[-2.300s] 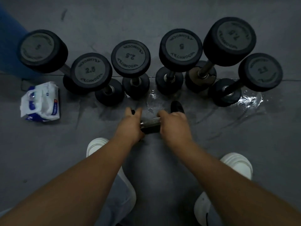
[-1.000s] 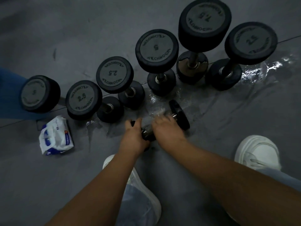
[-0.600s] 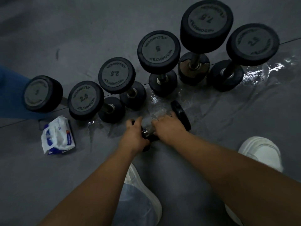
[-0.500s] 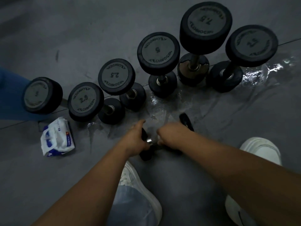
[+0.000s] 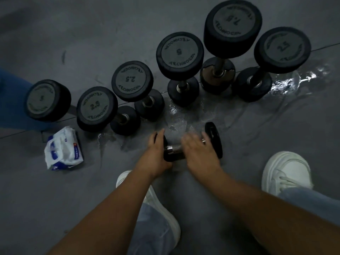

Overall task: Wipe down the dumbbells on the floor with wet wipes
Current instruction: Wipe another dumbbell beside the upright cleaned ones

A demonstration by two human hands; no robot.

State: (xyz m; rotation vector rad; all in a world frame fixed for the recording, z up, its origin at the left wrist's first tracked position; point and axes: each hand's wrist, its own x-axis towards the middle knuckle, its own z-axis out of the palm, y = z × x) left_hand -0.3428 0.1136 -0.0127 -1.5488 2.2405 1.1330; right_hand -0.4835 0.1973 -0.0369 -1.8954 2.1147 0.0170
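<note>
The small dumbbell [image 5: 173, 149] lies on the floor [image 5: 257, 148] before the upright dumbbells [image 5: 180, 52]. The left hand [image 5: 156, 155] grips one head, likely to stop it rolling. The right hand [image 5: 199, 153] covers the handle, too blurred to tell its grip, perhaps rubbing with a wipe.

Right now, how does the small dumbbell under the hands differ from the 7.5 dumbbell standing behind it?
The small dumbbell lies on its side; the 7.5 dumbbell stands on end. The small dumbbell looks much slimmer than the bulky 7.5 dumbbell. The left hand grips the small dumbbell and the blurred right hand covers its handle; nothing touches the 7.5 dumbbell. Both have black ends and a metal handle.
</note>
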